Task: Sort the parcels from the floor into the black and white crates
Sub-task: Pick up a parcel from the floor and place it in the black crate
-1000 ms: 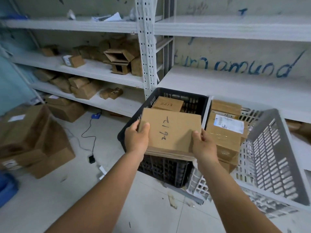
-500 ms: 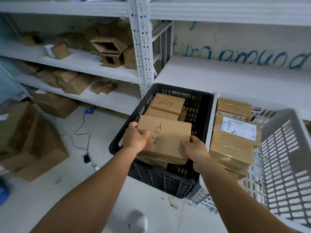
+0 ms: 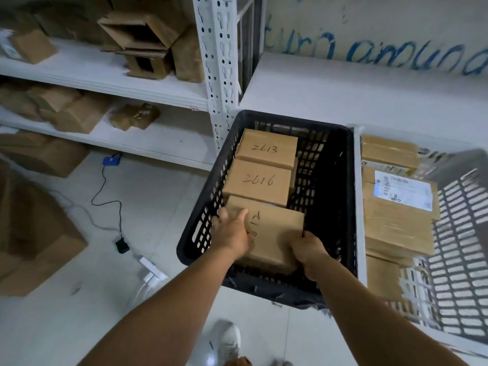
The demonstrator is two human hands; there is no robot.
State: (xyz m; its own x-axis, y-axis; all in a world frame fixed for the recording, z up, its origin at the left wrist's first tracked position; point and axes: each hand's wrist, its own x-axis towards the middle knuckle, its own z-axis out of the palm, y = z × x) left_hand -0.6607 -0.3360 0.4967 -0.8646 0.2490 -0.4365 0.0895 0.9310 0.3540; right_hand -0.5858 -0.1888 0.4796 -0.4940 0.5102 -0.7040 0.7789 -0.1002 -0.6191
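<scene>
Head view puts you over the black crate (image 3: 200,228), with both of your hands down inside its near end. A second ago you held the parcel (image 3: 274,233) up in front of the crates; half a second ago it was at the rim; now it sits low in the crate, in line behind the boxes marked 2616 (image 3: 257,182) and 2613 (image 3: 266,149), its far edge just beside the 2616 box. So the placing is all but finished.

Your left hand (image 3: 232,233) lies over the parcel's left top edge, fingers mostly straight, pressing rather than clutching. Your right hand (image 3: 307,249) has its fingers curled round the parcel's near right corner and grips it. Whether the parcel already rests on what is beneath it is hard to tell, since your hands and the crate wall cover its lower edges.

Beside you on the right, the white crate (image 3: 462,233) holds a stack of parcels, the upper one carrying a printed label (image 3: 404,192). My judgement: once you feel the box seated flat, let go and turn back for the next one. Cardboard boxes sit on the shelves (image 3: 158,93) to the left, and a black cable (image 3: 105,186) trails over the floor near a large carton (image 3: 34,233), so mind your step.
</scene>
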